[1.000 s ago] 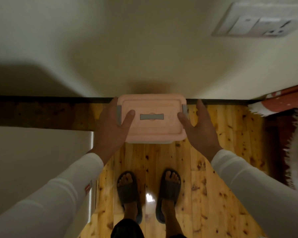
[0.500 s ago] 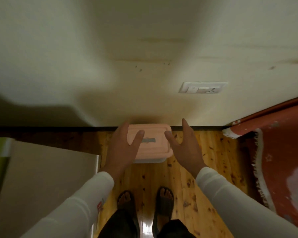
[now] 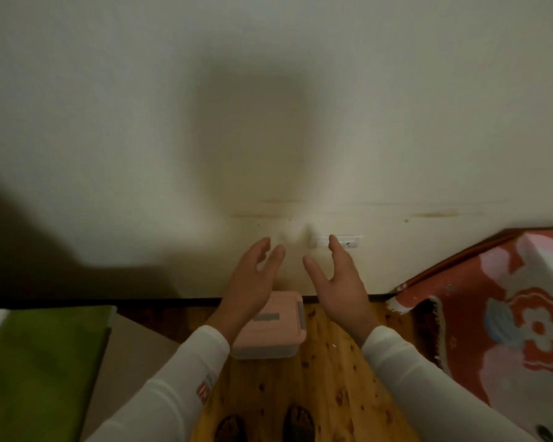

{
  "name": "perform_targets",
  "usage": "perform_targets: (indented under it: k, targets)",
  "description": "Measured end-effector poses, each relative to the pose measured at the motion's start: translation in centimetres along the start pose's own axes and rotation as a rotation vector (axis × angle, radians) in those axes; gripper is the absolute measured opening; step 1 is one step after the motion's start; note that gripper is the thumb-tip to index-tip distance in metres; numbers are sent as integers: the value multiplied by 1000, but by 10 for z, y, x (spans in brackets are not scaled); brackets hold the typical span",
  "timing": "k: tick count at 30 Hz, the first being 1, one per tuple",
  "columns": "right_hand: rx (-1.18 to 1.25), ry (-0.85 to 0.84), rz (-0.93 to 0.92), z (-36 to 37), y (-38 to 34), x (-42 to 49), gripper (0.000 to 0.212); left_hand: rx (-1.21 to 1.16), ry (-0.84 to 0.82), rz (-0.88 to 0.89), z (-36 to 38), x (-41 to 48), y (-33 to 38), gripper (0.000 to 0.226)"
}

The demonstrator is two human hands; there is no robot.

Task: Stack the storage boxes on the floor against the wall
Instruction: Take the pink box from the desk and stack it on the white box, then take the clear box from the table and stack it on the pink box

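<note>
A pink storage box with grey clasps and a clear base stands on the wooden floor, its far edge against the cream wall. My left hand hovers well above the box with fingers apart and hides the box's left part. My right hand is raised to the right of the box, palm turned inward, fingers spread. Neither hand touches the box or holds anything.
A white wall socket sits low on the wall behind my right fingers. A red flowered rug lies on the right, a green-topped surface on the left. My feet in sandals stand on the wooden floor.
Both hands have let go of the pink box and risen away from it. The view has pulled back and up, so the box looks smaller and lower.
</note>
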State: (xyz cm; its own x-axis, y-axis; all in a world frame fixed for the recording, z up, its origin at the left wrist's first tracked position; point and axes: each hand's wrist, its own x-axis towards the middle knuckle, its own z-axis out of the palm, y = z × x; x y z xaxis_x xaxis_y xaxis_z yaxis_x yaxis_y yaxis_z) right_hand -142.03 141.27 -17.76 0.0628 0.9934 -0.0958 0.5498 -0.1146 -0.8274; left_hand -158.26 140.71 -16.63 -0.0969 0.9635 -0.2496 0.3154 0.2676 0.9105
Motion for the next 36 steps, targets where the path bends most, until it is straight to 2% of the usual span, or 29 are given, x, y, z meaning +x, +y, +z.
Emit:
perform_targets:
  k: [8, 25, 36]
  targets:
    - [10, 76, -104, -55, -61, 0, 78, 5, 31, 156, -15, -9, 81, 61]
    - [12, 202, -172, -160, -113, -1, 83, 74, 3, 412, 2, -10, 197, 60]
    - [29, 453, -63, -213, -112, -32, 78, 116, -212, 560, 50, -23, 241, 61]
